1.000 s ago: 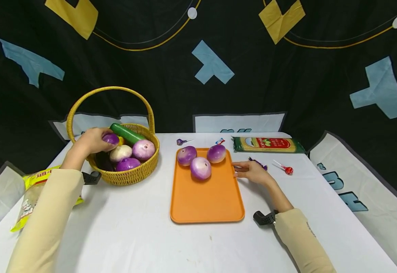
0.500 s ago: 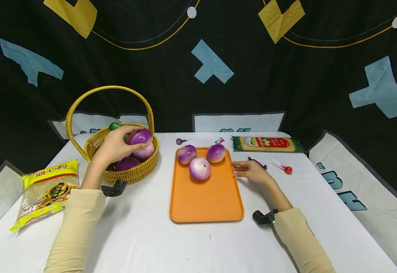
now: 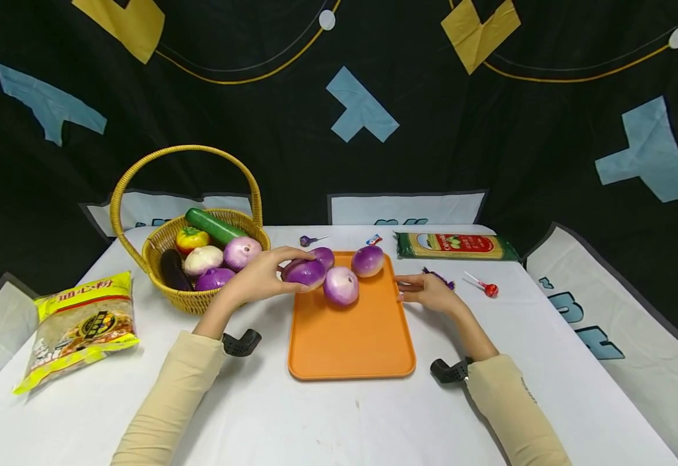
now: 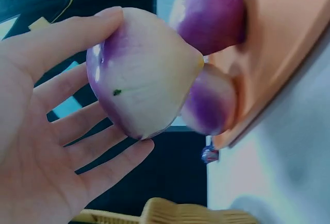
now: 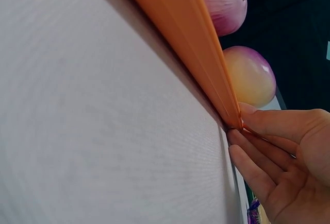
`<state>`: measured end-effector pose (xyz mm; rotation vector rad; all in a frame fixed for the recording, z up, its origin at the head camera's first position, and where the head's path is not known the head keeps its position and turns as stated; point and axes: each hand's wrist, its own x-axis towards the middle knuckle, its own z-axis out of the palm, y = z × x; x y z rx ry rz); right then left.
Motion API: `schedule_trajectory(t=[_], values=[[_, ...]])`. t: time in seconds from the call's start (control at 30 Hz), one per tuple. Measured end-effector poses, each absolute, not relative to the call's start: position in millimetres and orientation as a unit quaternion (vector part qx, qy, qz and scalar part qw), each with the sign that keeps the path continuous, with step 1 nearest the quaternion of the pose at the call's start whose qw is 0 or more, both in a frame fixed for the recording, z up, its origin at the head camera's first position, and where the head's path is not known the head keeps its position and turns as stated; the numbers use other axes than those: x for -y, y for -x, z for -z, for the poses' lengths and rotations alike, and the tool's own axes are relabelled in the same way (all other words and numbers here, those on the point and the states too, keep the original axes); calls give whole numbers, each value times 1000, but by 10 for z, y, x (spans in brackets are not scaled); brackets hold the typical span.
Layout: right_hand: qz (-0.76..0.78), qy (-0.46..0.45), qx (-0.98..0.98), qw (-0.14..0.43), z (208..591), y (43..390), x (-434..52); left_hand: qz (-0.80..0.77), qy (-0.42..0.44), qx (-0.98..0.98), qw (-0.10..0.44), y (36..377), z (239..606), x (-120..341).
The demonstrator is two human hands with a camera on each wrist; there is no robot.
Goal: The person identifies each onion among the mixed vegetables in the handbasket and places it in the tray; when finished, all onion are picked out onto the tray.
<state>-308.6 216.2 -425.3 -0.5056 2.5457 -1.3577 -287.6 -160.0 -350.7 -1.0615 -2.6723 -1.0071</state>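
Note:
In the head view my left hand (image 3: 257, 277) holds a purple onion (image 3: 306, 275) at the left edge of the orange tray (image 3: 350, 343). The left wrist view shows my thumb and spread fingertips gripping this onion (image 4: 144, 74), its pale pointed end facing the tray. Three more onions sit at the tray's far end: a front one (image 3: 341, 286), a right one (image 3: 368, 261) and a left one (image 3: 323, 256), partly hidden behind the held onion. My right hand (image 3: 429, 292) pinches the tray's right rim; in the right wrist view the thumb is on the rim (image 5: 180, 33), with fingers below.
A wicker basket (image 3: 257, 223) at the left holds a cucumber (image 3: 215, 226), a pepper (image 3: 192, 240), an eggplant (image 3: 173, 270) and several onion-like vegetables. A yellow food bag (image 3: 79, 327) lies left of it. A noodle pack (image 3: 458, 246) and lollipops lie behind and right of the tray.
My left hand has lifted the purple onion out of the basket and carried it right to the tray's left edge. The right hand stays on the tray rim.

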Motion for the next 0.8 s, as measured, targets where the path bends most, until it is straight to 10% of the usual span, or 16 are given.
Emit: schedule_trajectory(t=[0.8], values=[[458,174,-865,110,4247,3078,-2168,305,351,885,-6,2908,3851,1365]])
